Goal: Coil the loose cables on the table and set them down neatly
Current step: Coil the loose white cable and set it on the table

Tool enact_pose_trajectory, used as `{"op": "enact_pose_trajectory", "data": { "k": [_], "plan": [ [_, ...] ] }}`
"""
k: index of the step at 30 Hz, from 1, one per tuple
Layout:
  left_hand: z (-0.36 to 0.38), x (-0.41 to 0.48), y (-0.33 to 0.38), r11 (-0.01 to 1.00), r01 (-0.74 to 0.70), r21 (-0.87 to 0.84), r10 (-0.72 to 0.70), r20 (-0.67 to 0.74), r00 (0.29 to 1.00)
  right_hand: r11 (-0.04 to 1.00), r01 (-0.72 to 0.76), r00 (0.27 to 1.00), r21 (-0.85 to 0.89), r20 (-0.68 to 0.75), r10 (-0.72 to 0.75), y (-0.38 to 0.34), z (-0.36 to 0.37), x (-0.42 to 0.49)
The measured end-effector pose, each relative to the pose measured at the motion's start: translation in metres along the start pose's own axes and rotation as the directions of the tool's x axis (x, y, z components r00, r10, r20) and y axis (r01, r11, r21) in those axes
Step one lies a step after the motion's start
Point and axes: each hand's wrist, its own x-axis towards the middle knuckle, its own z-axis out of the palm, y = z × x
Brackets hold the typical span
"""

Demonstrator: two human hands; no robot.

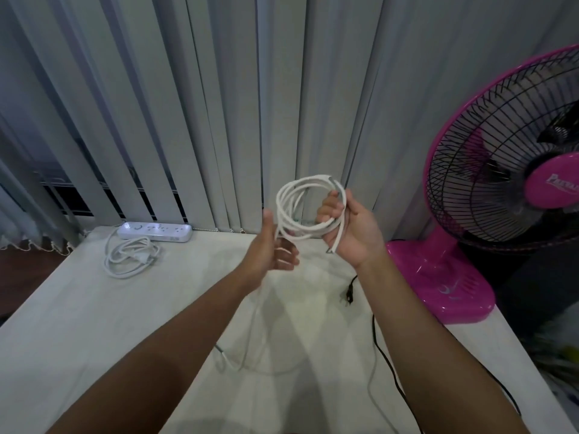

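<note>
My two forearms, bare along their whole visible length, with bare left hand (269,249) and right hand (354,230).

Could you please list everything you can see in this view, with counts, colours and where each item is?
white cable: 1, white, partly coiled in the air above the table, tail trailing to the tabletop
power strip: 1, white, far left of table, by the blinds
power strip cord: 1, white, bundled loosely in front of the strip
black cable: 1, black, on table right of centre, plug near the fan base
fan: 1, pink with black grille, right side
blinds: 1 set, grey, vertical, behind table
table: 1, pale, beneath the hands
left hand: 1, grips a strand of the cable
right hand: 1, holds the coil's loops
</note>
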Motion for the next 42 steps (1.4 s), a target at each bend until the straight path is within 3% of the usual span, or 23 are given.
{"op": "enact_pose_trajectory", "data": {
  "k": [3,6,9,12,14,18,20,22,24,27,29,32,34,38,42],
  "plan": [
    [0.018,-0.014,-0.027,0.97,-0.004,0.243,-0.003,0.025,1.0,0.983,0.138,0.985,-0.118,-0.091,-0.149,-0.024,0.003,0.012],
    [0.021,-0.025,-0.05,0.819,-0.075,0.569,-0.034,0.178,0.983,0.921,0.228,0.943,-0.314,-0.164,-0.289,-0.043,0.0,0.02],
    [0.016,-0.033,-0.055,0.678,-0.057,0.733,-0.192,0.252,0.948,0.744,0.183,0.883,-0.642,-0.226,-0.412,-0.051,-0.011,0.023],
    [0.005,-0.036,-0.045,0.613,-0.086,0.785,-0.17,0.238,0.956,0.387,0.001,0.86,-0.922,-0.197,-0.471,-0.042,-0.024,0.02],
    [-0.001,-0.038,-0.032,0.52,-0.184,0.834,-0.058,0.25,0.967,0.214,-0.063,0.876,-0.975,-0.157,-0.455,-0.034,-0.029,0.017],
    [-0.005,-0.035,0.0,0.548,-0.301,0.781,0.137,0.271,0.953,-0.105,-0.095,0.949,-0.99,-0.058,-0.31,-0.013,-0.028,0.012],
    [-0.007,-0.029,0.014,0.602,-0.328,0.728,0.227,0.238,0.944,-0.196,-0.117,0.968,-0.974,-0.068,-0.24,-0.003,-0.026,0.011],
    [-0.013,-0.02,0.025,0.642,-0.344,0.685,0.312,0.176,0.933,-0.21,-0.141,0.98,-0.968,-0.105,-0.171,0.003,-0.025,0.01],
    [-0.022,-0.011,0.034,0.635,-0.359,0.684,0.385,0.123,0.915,-0.164,-0.146,0.986,-0.976,-0.13,-0.104,0.007,-0.024,0.009],
    [-0.04,0.002,0.04,0.599,-0.321,0.733,0.434,0.04,0.9,0.073,-0.181,0.984,-0.981,-0.18,0.014,0.011,-0.021,0.007],
    [-0.049,0.009,0.042,0.569,-0.267,0.778,0.402,0.02,0.915,0.208,-0.239,0.97,-0.949,-0.225,0.087,0.014,-0.016,0.005],
    [-0.052,0.013,0.038,0.552,-0.208,0.807,0.32,0.025,0.947,0.32,-0.264,0.962,-0.91,-0.225,0.157,0.016,-0.009,0.004],
    [-0.046,0.011,0.031,0.603,-0.209,0.77,0.308,0.017,0.951,0.414,-0.238,0.969,-0.879,-0.183,0.168,0.012,-0.003,0.004],
    [-0.037,0.008,0.023,0.772,-0.18,0.61,0.274,-0.064,0.96,0.751,-0.206,0.973,-0.627,-0.051,0.224,-0.005,0.003,0.002],
    [-0.027,0.005,0.012,0.802,-0.217,0.557,0.318,-0.091,0.944,0.898,-0.128,0.991,-0.422,-0.019,0.132,-0.016,0.007,0.008]
  ]
}}
